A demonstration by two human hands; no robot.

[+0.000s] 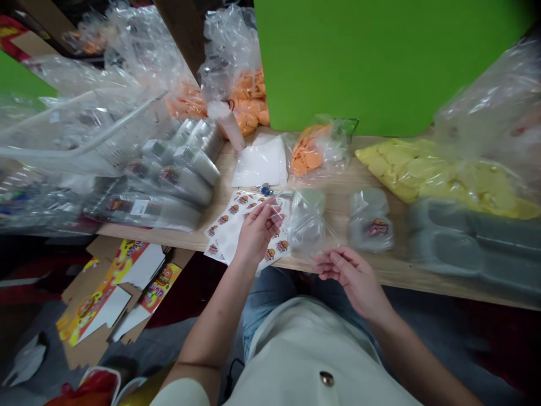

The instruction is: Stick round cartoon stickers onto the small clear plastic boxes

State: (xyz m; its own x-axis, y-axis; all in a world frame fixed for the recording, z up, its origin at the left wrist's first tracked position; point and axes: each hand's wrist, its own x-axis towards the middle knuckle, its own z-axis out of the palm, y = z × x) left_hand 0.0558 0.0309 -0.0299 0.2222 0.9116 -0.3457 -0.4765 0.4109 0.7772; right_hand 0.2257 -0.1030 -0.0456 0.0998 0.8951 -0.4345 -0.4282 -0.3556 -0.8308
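A long wooden workbench (380,270) runs across the view, with a green board (372,62) at 12 o'clock and a big bag of yellow discs (435,175) at 3 o'clock. A sheet of burger stickers (224,231) lies near the edge, perhaps for easy reach. The left hand (256,234) is half closed, its fingertips (270,208) pinching a small clear piece (276,214) (hard to see well). The right hand (350,279) is loosely open, seemingly empty, near a clear plastic bag (306,223).

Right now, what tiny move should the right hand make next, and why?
Probably reach for the clear plastic bag, I think. The right hand is open, holds nothing, and sits beside it, while the left hand is busy over the burger sticker sheets.
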